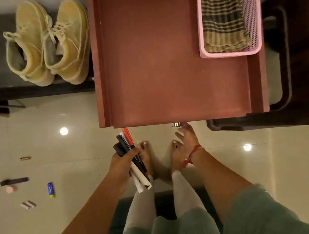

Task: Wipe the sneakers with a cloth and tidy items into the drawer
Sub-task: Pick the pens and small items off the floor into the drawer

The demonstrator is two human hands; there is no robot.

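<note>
- Left hand (125, 163) grips a bundle of markers (122, 142) just short of the open drawer (150, 56); lifting them clear of its front edge and laying them flat looks best.
- Right hand (185, 140), fingers spread, reaches beside the knob (176, 124).
- Cloth (223, 21) lies in the basket (231, 55); sneakers (47, 44) sit left of the drawer.
- Batteries (28, 204) and a glue stick (51, 190) lie on the floor.

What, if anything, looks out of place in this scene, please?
Small items lie scattered on the floor at the left: two pale cylinders, a blue tube, a pink piece, a black bar and a brass piece. They lie loose and apart, outside the open drawer.
</note>
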